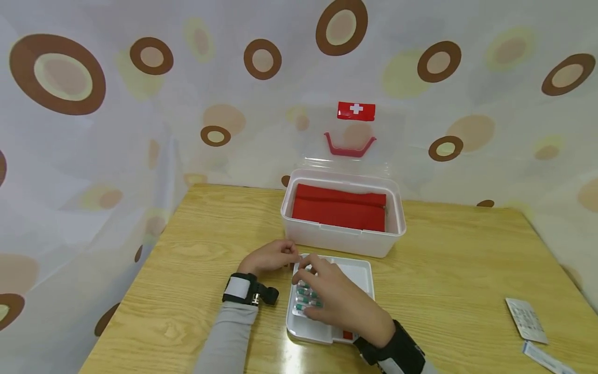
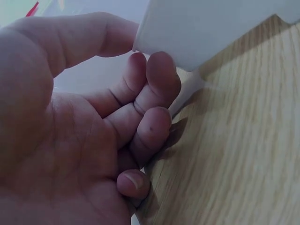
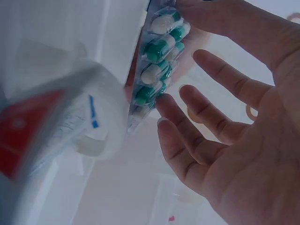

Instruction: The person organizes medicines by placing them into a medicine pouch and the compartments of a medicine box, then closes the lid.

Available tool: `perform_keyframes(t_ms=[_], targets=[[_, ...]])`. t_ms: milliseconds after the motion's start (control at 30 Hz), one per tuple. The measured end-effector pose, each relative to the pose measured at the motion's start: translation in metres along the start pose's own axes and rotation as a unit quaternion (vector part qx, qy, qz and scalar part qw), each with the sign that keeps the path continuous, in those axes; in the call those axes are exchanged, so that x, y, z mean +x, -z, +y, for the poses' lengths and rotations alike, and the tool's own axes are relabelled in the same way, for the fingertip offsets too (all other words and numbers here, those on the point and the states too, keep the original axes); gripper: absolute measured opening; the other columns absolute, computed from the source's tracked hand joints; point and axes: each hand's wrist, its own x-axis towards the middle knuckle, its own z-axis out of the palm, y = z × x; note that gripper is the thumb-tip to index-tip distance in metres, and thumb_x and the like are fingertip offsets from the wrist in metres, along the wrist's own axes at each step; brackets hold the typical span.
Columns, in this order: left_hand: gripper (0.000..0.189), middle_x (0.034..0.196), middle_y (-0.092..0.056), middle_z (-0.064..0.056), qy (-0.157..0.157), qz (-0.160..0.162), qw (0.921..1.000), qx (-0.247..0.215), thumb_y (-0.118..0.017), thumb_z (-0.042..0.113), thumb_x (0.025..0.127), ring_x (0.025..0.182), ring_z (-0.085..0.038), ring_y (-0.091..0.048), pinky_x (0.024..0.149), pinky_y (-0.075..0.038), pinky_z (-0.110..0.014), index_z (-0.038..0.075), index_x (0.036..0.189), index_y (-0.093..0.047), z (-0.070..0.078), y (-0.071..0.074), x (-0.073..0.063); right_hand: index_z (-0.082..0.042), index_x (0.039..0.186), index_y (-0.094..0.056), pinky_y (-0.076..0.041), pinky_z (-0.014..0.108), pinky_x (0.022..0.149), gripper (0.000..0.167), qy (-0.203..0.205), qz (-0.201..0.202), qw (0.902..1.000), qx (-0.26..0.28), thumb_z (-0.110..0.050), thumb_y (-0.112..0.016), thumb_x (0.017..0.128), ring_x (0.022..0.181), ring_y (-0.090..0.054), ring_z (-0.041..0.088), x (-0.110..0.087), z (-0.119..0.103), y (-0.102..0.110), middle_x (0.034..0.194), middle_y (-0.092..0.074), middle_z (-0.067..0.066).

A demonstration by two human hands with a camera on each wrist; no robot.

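Note:
My left hand [image 1: 273,255] pinches the far left corner of a white divided tray [image 1: 359,270]. In the left wrist view its thumb and fingertips meet at the tray's corner [image 2: 187,33]. A blister pack [image 1: 303,301] of green and white capsules lies in the tray's left side. Over it my right hand [image 1: 338,296] spreads, partly hiding it. The right wrist view has the capsule pack [image 3: 154,61] close to loosely bent, spread fingers. The thumb lies at one end of the pack; whether it presses there is unclear.
Behind the tray stands a white first-aid box [image 1: 331,239], its clear lid raised, holding a red zip pouch [image 1: 341,208]. A silver blister pack [image 1: 525,319] and a thin white and blue packet [image 1: 546,358] lie far right. A blurred red-and-white item [image 3: 89,112] sits near the right hand.

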Motion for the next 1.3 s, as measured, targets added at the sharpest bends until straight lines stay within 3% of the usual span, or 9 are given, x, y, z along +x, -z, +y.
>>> perform_keyframes(t_ms=[333, 500, 733, 867, 1033, 1300], targets=[[0.014, 0.078, -0.059, -0.002, -0.01, -0.001, 0.9999, -0.001, -0.06, 0.018, 0.099, 0.072, -0.016, -0.05, 0.066, -0.037, -0.027, 0.007, 0.09, -0.062, 0.005, 0.0, -0.002, -0.016, 0.116, -0.066, -0.049, 0.039, 0.088, 0.05, -0.016, -0.023, 0.9994, -0.018, -0.021, -0.092, 0.073, 0.103, -0.055, 0.017, 0.002, 0.005, -0.013, 0.125, -0.052, 0.003], [0.014, 0.078, -0.06, -0.003, -0.011, -0.006, 0.9999, -0.006, -0.061, 0.018, 0.099, 0.072, -0.016, -0.05, 0.066, -0.037, -0.028, 0.008, 0.09, -0.062, 0.004, -0.001, -0.001, -0.018, 0.118, -0.067, -0.049, 0.04, 0.092, 0.051, -0.042, -0.042, 0.9982, -0.012, -0.022, -0.092, 0.074, 0.107, -0.056, 0.017, 0.001, 0.005, -0.012, 0.129, -0.054, 0.003], [0.016, 0.077, -0.058, -0.002, -0.01, -0.008, 0.9999, -0.012, -0.062, 0.019, 0.099, 0.072, -0.016, -0.049, 0.066, -0.036, -0.028, 0.006, 0.089, -0.062, 0.004, -0.003, 0.0, -0.018, 0.117, -0.069, -0.05, 0.041, 0.092, 0.047, -0.066, -0.053, 0.9959, -0.029, -0.027, -0.09, 0.076, 0.108, -0.056, 0.017, -0.009, 0.001, -0.001, 0.121, -0.06, 0.001], [0.017, 0.079, -0.059, -0.002, -0.002, -0.003, 1.0, -0.004, -0.062, 0.021, 0.099, 0.074, -0.017, -0.051, 0.067, -0.038, -0.028, 0.006, 0.091, -0.063, 0.004, -0.002, -0.001, -0.018, 0.118, -0.069, -0.051, 0.042, 0.092, 0.045, -0.081, -0.034, 0.9958, -0.026, -0.026, -0.087, 0.078, 0.106, -0.057, 0.018, -0.024, 0.0, 0.011, 0.121, -0.06, -0.001], [0.016, 0.082, -0.061, -0.004, 0.014, 0.013, 0.9998, 0.002, -0.062, 0.022, 0.099, 0.079, -0.018, -0.053, 0.071, -0.039, -0.029, 0.008, 0.093, -0.064, 0.0, 0.005, -0.007, -0.017, 0.125, -0.066, -0.055, 0.041, 0.089, 0.054, -0.105, -0.029, 0.9936, -0.029, -0.028, -0.088, 0.077, 0.099, -0.058, 0.016, -0.049, 0.005, 0.026, 0.121, -0.06, 0.0], [0.015, 0.081, -0.059, -0.006, 0.011, 0.027, 0.9995, -0.006, -0.063, 0.02, 0.098, 0.08, -0.019, -0.054, 0.073, -0.04, -0.03, 0.007, 0.091, -0.063, -0.001, 0.014, -0.013, -0.016, 0.129, -0.064, -0.055, 0.042, 0.089, 0.057, -0.177, 0.005, 0.9835, -0.039, -0.032, -0.087, 0.078, 0.105, -0.061, 0.016, -0.115, 0.047, 0.037, 0.119, -0.061, -0.003]])
